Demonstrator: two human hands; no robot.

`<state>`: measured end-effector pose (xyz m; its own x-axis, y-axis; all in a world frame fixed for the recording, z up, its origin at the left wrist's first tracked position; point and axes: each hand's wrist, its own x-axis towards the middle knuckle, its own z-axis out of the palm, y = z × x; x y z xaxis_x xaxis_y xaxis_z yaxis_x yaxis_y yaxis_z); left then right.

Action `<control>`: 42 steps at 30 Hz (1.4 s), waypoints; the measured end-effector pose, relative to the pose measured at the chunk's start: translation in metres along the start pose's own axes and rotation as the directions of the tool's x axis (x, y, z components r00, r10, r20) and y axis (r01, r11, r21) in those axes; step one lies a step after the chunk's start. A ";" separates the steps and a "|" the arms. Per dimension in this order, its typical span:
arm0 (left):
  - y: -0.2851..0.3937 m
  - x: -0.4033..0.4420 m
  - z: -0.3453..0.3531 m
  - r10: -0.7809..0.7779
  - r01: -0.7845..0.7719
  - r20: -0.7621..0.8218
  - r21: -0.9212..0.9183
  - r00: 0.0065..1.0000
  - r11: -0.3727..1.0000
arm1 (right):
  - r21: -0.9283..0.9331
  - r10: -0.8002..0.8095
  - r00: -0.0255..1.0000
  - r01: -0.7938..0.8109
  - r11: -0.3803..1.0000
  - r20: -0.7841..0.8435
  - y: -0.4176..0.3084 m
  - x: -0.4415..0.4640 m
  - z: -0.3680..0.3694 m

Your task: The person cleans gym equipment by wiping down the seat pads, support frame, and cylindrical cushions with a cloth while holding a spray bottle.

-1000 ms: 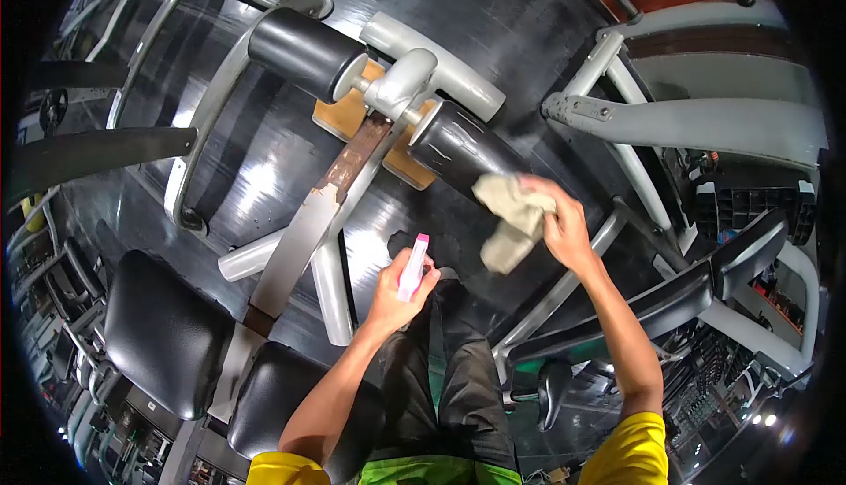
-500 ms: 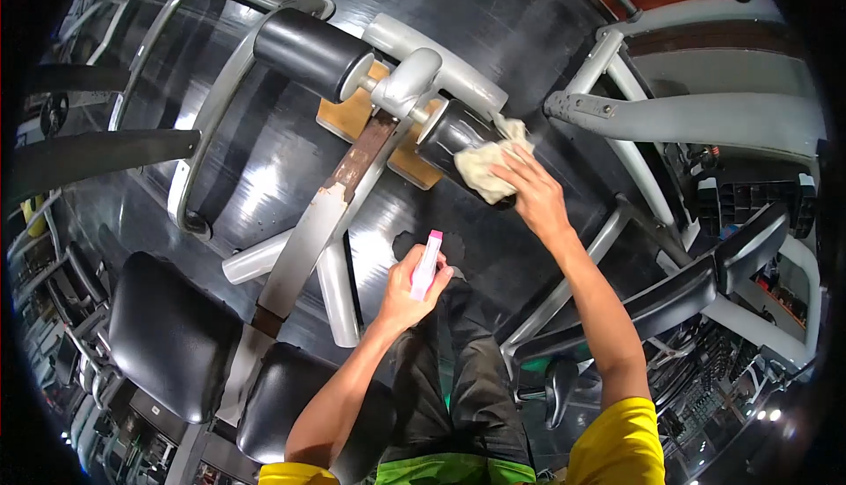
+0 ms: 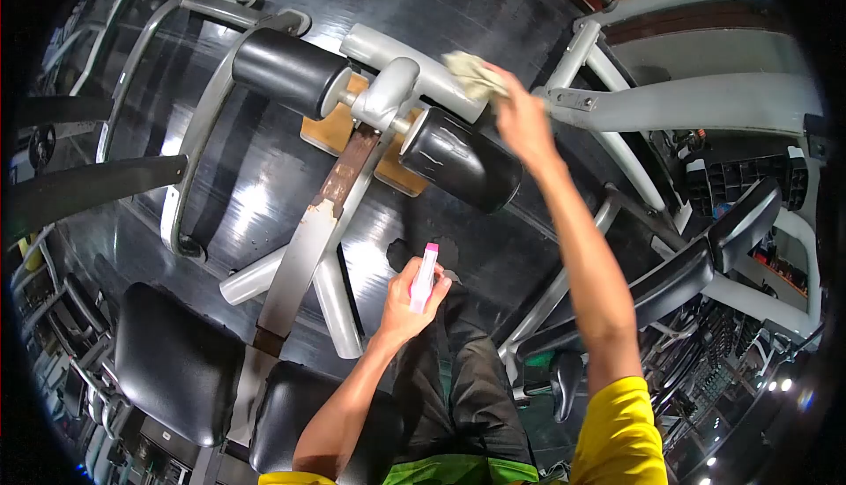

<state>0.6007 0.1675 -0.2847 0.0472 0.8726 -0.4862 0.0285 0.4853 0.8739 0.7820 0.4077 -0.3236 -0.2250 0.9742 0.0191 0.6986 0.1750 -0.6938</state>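
In my right hand (image 3: 522, 124) is a cream-coloured cloth (image 3: 471, 75), closed in slightly blurred fingers. The cloth is at the right end of a grey tube (image 3: 397, 58); I cannot tell whether it presses on it. Below lies a black foam roller (image 3: 460, 159) with pale scuffs, no longer under the cloth. My left hand (image 3: 410, 300) is wrapped round what looks like a spray bottle (image 3: 424, 278), its white head and pink tip pointing away from me. The bottle's body is hidden. A second black roller (image 3: 291, 71) sits on the same axle to the left.
The machine's worn grey beam (image 3: 304, 243) runs toward me to black padded seats (image 3: 176, 362). A thick grey arm (image 3: 687, 102) of another machine juts in at right, above a black bench (image 3: 670, 296). Curved metal frames (image 3: 207, 106) stand at left on the dark floor (image 3: 264, 194).
My right hand has lifted the cloth off the right roller and moved it up and slightly left to the grey tube's end. My left hand keeps its hold, nearly still; the view has shifted slightly.
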 end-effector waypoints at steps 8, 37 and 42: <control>-0.001 0.001 -0.002 -0.011 0.011 -0.010 -0.017 1.000 1.000 | -0.041 -0.092 0.991 0.096 0.994 0.097 -0.009 -0.053 0.037; -0.001 0.004 -0.005 -0.047 0.046 -0.014 -0.056 0.999 0.997 | -0.217 -0.186 0.952 0.240 0.946 0.243 0.022 -0.114 -0.019; -0.006 0.001 -0.002 -0.049 0.047 -0.042 -0.045 0.998 0.998 | -0.156 0.189 0.949 -0.153 0.976 0.252 0.048 -0.152 -0.063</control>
<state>0.5985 0.1658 -0.2909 0.0036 0.8494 -0.5278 -0.0146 0.5278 0.8492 0.8928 0.2774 -0.3144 -0.2528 0.9215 -0.2948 0.8219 0.0438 -0.5679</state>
